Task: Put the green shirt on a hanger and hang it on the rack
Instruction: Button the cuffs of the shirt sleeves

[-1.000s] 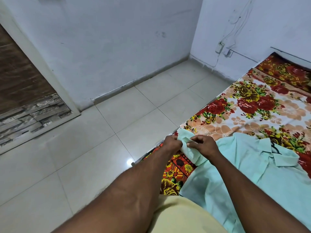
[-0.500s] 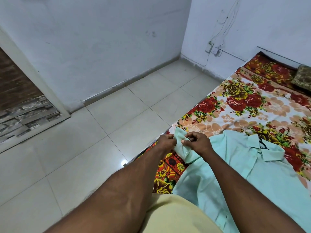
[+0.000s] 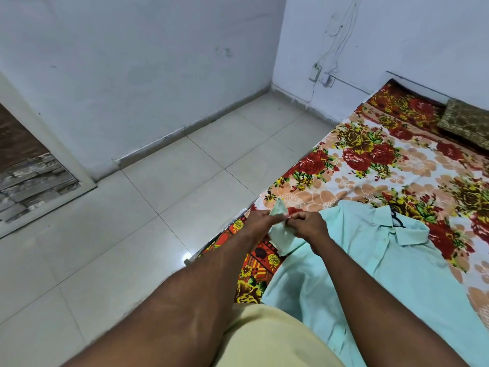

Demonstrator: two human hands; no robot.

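Note:
A pale green shirt lies spread flat on the flowered bedsheet, collar toward the far right. A dark hanger hook shows at the collar opening; the rest of the hanger is hidden inside the shirt. At the bed's near-left edge, my left hand and my right hand pinch the end of the shirt's left sleeve between them. The sleeve end is lifted a little off the sheet. No rack is in view.
Pale floor tiles stretch left of the bed to the white walls. A doorway with stone steps lies at the far left. A brown patterned cushion rests at the bed's far right corner. Wires and a socket hang on the wall.
The view has swung right, showing more of the bed and the cushion. My hands stay on the sleeve end and have drawn its tip slightly up and apart.

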